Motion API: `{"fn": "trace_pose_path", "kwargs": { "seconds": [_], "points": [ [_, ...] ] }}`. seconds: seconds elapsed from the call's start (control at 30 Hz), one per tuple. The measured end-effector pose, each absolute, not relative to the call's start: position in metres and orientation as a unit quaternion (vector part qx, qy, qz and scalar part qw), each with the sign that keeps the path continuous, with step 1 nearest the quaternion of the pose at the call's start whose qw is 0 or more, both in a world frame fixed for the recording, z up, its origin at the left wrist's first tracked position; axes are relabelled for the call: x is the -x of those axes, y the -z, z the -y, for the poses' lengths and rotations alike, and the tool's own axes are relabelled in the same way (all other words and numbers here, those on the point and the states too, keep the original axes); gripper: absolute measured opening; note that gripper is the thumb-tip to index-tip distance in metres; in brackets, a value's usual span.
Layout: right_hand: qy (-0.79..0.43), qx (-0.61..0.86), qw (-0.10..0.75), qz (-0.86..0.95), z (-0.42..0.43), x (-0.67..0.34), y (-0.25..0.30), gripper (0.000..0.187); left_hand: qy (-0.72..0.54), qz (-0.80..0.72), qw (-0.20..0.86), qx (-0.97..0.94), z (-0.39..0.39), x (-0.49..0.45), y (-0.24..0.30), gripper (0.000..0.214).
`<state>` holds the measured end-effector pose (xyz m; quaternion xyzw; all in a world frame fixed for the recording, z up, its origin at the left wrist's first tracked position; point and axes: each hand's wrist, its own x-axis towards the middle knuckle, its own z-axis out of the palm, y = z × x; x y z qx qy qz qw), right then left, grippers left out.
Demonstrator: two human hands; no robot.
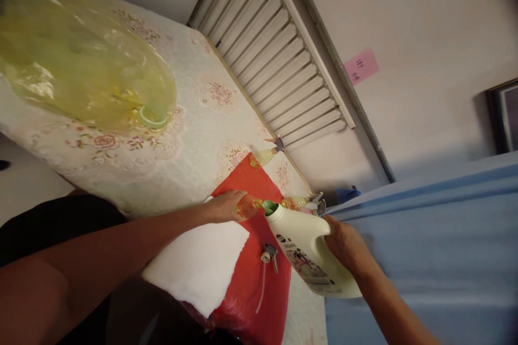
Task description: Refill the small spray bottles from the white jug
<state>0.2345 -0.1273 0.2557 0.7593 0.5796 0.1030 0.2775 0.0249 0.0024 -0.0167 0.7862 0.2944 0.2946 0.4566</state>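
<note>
My right hand point(347, 245) grips the handle of a large white detergent jug point(308, 250), tilted so its green spout point(268, 207) meets the mouth of a small clear bottle with orange liquid point(247, 206). My left hand point(224, 206) is wrapped round that small bottle, holding it over a red cloth point(254, 280). A loose spray-trigger head with its dip tube point(267, 259) lies on the red cloth beneath the jug.
A white cloth point(200, 264) lies beside the red one on a floral table cover point(194, 135). Two spray bottles point(267, 155) point(301, 203) stand behind. A yellow plastic bag point(81, 59) rests at left. Blue fabric point(424, 237) fills the right; a louvred shutter point(279, 64) is behind.
</note>
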Motion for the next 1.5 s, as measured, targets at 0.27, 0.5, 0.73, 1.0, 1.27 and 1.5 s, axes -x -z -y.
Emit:
{"fn": "trace_pose_path", "kwargs": {
  "seconds": [0.27, 0.5, 0.73, 1.0, 1.27, 1.5],
  "points": [
    [-0.105, -0.764, 0.279, -0.572, 0.1263, -0.2319, -0.2563, 0.037, -0.286, -0.297, 0.462, -0.785, -0.0037, -0.0259, 0.0182, 0.078],
    [-0.106, -0.758, 0.278, -0.58, 0.1268, -0.2371, -0.2549, 0.032, -0.284, -0.292, 0.463, -0.787, -0.003, -0.0248, 0.0169, 0.079],
    [-0.112, -0.76, 0.284, -0.573, 0.126, -0.2356, -0.2551, 0.036, -0.289, -0.291, 0.46, -0.787, -0.0025, -0.0237, 0.0163, 0.079],
    [-0.109, -0.765, 0.278, -0.57, 0.1264, -0.2358, -0.2554, 0.035, -0.289, -0.297, 0.453, -0.79, -0.0032, -0.0251, 0.0176, 0.077],
    [-0.099, -0.769, 0.278, -0.567, 0.1257, -0.2354, -0.2559, 0.032, -0.293, -0.298, 0.453, -0.787, -0.0029, -0.0266, 0.0195, 0.077],
    [-0.107, -0.764, 0.28, -0.572, 0.1264, -0.2362, -0.2556, 0.03, -0.296, -0.3, 0.454, -0.785, -0.0026, -0.0262, 0.0186, 0.08]
  ]
}}
